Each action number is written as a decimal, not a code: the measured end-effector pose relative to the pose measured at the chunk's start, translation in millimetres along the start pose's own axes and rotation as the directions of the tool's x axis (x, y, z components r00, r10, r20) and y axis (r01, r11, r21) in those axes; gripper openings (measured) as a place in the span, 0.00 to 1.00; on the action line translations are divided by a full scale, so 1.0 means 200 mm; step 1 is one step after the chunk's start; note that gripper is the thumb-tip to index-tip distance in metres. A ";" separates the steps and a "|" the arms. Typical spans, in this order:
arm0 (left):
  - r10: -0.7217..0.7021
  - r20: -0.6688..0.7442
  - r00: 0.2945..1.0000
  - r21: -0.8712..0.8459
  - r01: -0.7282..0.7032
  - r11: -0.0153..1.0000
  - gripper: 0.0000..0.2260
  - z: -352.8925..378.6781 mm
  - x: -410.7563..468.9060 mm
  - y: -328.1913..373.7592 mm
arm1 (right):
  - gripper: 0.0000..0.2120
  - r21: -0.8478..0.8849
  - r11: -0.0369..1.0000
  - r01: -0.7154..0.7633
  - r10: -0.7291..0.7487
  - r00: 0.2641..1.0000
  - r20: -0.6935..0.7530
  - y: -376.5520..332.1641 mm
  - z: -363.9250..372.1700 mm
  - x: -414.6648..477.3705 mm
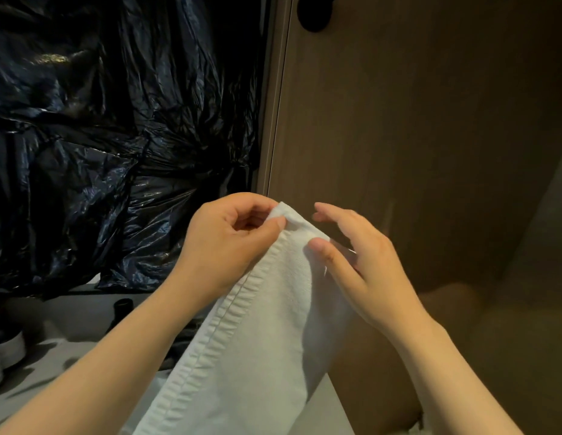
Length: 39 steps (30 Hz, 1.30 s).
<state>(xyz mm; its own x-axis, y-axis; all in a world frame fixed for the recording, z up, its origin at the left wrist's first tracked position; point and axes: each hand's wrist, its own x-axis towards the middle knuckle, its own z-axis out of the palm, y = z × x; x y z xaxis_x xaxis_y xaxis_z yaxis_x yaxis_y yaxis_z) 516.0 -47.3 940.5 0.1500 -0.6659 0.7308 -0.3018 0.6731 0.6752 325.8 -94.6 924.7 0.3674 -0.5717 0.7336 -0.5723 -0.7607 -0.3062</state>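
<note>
We held the white towel [267, 309] up in the middle of the scene, its top corner [284, 211] raised between both hands and the rest hanging down toward the near edge. Our left hand [229, 237] was curled and pinched that corner between thumb and forefinger. Our right hand [361, 265] was spread fairly wide: its thumb rested on the front of the cloth just right of the corner, and its fingers stood straight behind the cloth without closing on it.

We judged the towel soft and limp, light enough for a two-finger pinch, with a nap that should not slip. It draped in long folds and would sag wherever it was not held. The stitched hem [210, 334] running down its left side looked the firmest part (a thicker, ribbed band), so the corners and that hem seemed the best places to take hold, one hand to each corner to spread it.

Below, at the near left, lay a pale counter [38, 375] with a dark bottle [121, 312] on it; other things at the left edge were too dim to name. Crinkled black plastic sheeting [100, 120] filled the far left. A brown wooden panel [414, 136] filled the right, with a black knob [316, 14] at its top. The light was low and warm.
</note>
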 end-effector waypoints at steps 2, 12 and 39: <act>0.005 0.002 1.000 -0.015 -0.005 1.000 0.07 -0.02 0.00 0.01 | 0.24 0.047 0.999 0.003 -0.005 0.999 0.043 -0.02 0.03 0.01; -0.089 -0.001 0.996 -0.039 0.089 0.995 0.06 -0.17 -0.09 -0.09 | 0.14 -0.015 0.988 0.152 -0.151 0.988 0.041 -0.13 0.12 0.06; -0.450 0.570 0.687 0.467 0.179 0.866 0.15 0.00 -0.40 -0.57 | 0.16 -0.080 0.754 -0.653 0.651 0.758 -0.046 0.31 0.14 -0.59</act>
<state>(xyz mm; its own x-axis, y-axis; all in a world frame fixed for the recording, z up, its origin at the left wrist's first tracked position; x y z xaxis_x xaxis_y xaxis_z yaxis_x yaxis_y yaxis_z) 538.0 -70.2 804.9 -0.2978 -0.9441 0.1416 -0.6744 0.3131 0.6687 267.8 -82.6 801.9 -0.1281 -0.9143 0.3843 -0.7295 -0.1757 -0.6611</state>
